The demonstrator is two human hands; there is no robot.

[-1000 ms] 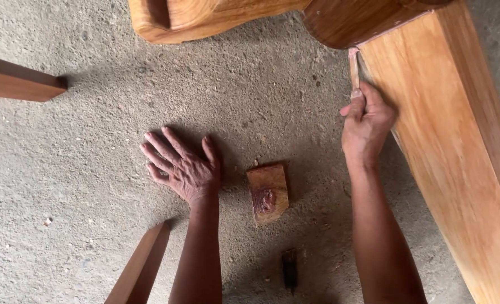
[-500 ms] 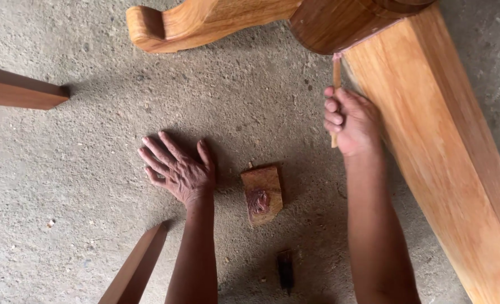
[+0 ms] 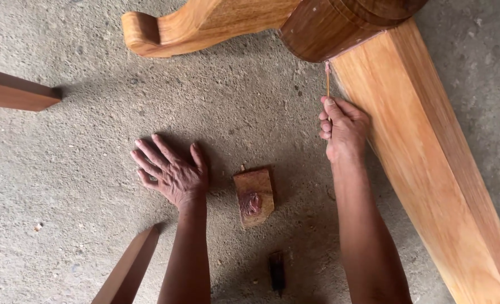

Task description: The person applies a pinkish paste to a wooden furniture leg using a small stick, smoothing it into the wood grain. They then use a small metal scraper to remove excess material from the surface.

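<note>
The fingers of the right hand (image 3: 344,129) are clamped on a thin wooden stick (image 3: 327,79), whose upper tip, smeared with reddish paste, touches the seam where the dark rounded wood piece (image 3: 329,28) meets the long light beam (image 3: 430,163). The left hand (image 3: 171,171) lies flat on the concrete floor (image 3: 64,186), fingers spread apart and holding nothing. Between the two forearms sits a small wood block (image 3: 254,196) with a dab of reddish paste on it.
</note>
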